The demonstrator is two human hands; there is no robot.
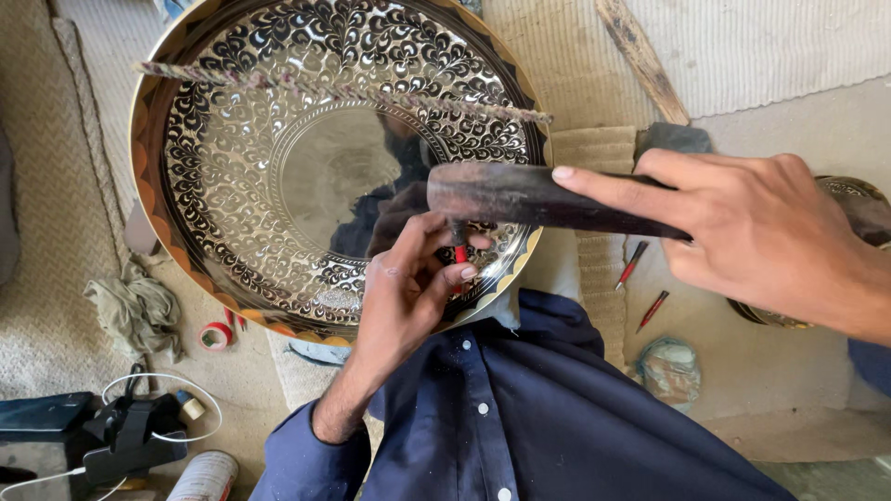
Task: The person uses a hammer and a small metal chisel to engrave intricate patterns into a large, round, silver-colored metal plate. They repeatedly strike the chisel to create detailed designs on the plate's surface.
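My left hand (408, 278) sits just below the middle of the frame, fingers pinched tight around a thin red-handled chisel (459, 252). Its tip is pressed to the lower right part of the big engraved metal tray (232, 176), which fills the upper left and centre of the frame and leans against my lap, its polished centre ringed by dense black leaf patterning.

My right hand (761, 232) comes in from the right edge, wrapped firmly round the handle of a dark hammer (520, 195), with my index finger stretched out along the top of it. The hammer head lies across the middle of the frame, right on top of the chisel's upper end; I cannot tell whether the two are touching or just apart.

A twisted cord (343, 91) runs across the upper face of the tray. Two more red chisels (642, 288) lie on the floor to the right of my knee, below the hammer. A roll of red tape (216, 336) rests at lower left near a crumpled rag (135, 311). My dark blue shirt (520, 417) fills the bottom centre.
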